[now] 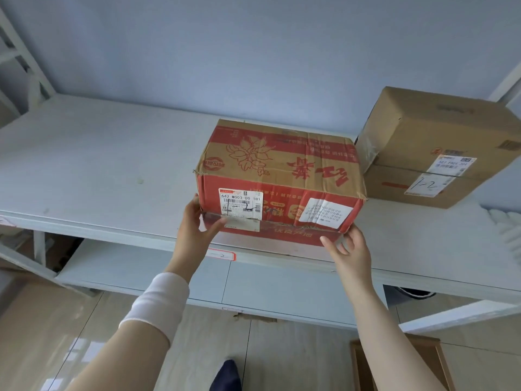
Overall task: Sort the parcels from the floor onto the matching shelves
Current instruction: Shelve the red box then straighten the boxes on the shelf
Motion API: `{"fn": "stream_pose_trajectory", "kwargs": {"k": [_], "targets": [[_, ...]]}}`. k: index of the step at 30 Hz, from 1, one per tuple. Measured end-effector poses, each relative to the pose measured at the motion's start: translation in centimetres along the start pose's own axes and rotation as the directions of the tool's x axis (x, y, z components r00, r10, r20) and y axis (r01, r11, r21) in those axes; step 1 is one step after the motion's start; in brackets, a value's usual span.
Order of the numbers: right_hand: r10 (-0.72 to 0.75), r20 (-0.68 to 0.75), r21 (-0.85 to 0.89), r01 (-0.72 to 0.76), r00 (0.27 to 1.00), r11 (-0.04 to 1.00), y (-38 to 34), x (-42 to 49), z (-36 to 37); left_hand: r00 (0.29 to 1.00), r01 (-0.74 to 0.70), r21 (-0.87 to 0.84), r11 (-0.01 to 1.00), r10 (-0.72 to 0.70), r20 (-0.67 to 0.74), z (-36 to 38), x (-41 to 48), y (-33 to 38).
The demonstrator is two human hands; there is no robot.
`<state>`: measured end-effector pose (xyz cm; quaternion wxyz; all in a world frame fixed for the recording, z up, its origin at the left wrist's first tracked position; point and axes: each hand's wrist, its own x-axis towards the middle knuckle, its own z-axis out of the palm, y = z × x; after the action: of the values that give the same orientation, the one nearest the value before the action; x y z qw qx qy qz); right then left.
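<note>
Both hands, left (197, 230) and right (348, 249), spread against the red printed cardboard parcel (279, 179); I push evenly, squaring it onto the pale shelf (98, 165).

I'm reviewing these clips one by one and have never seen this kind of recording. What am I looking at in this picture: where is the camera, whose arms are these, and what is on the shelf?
There is no machine here. A person wears a wide-angle camera on the head, so this single picture looks forward and down along their own bare arms.

The pale surface is a shelf board of a metal rack, with a lower board beneath it and a tiled floor below that. Two parcels stand on it. The red printed box sits near the front edge, bearing white shipping labels. Behind it to the right is a plain brown box with "1-2" handwritten on its label.

The left hand is against the red box's lower left corner, and the right hand is at its lower right corner, fingers spread. The box rests on the shelf; both hands seem to be steadying or sliding it rather than carrying it.
</note>
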<state>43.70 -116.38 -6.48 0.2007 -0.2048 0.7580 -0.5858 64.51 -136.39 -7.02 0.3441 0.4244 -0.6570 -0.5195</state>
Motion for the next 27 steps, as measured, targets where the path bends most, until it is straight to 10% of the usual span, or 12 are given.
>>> {"fn": "stream_pose_trajectory", "kwargs": {"k": [27], "targets": [[-0.014,-0.181,0.087,0.03,0.983,0.996,-0.8,9.3,2.3,0.997,0.016,-0.016,1.0,-0.017,-0.081,4.5,9.6,0.8]]}}
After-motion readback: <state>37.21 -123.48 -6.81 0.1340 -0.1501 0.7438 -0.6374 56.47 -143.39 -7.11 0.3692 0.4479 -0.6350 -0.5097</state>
